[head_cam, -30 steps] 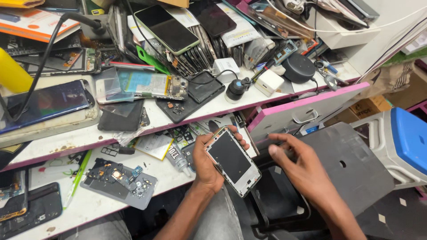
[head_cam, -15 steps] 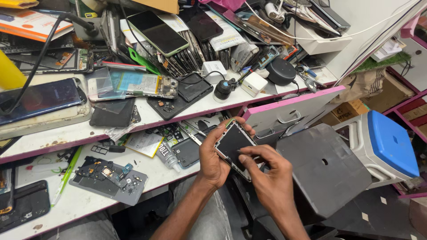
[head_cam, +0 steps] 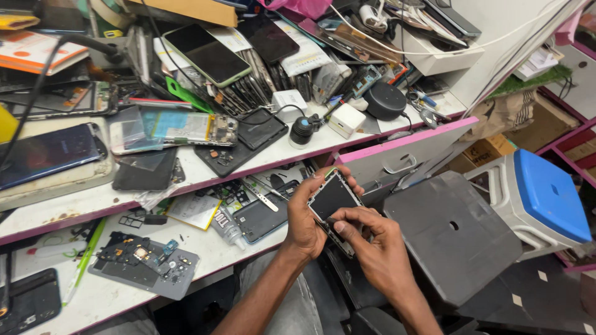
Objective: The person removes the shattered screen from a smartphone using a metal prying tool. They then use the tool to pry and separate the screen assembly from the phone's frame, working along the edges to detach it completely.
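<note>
Right now the cluttered white counter point(head_cam: 205, 245) with its pink edge is taking up most of the room in front of the person, and its raised back shelf is carrying a heap of phones, screens and loose parts. Off to the right a dark grey stool point(head_cam: 450, 232) is standing just beside the hands, with a white stool with a blue seat point(head_cam: 546, 192) sitting further right. On the shelf a large phone with a pale green rim point(head_cam: 208, 54) is lying face up, tilted on the pile, and a round black speaker point(head_cam: 385, 100) is resting near a small white box point(head_cam: 347, 120). On the lower counter a grey opened phone back point(head_cam: 152, 267) is lying with small parts on it, near a little glue bottle point(head_cam: 227, 226). Just off the counter's front edge, over the lap, the left hand point(head_cam: 304, 223) is gripping a small dark phone point(head_cam: 332, 200), fingers curled closed around its far edge and thumb along the near side, holding it tilted. The right hand point(head_cam: 372, 248) is bending over the phone's lower end, its fingers pinched together and touching that end; whether they are holding anything tiny I cannot tell.
</note>
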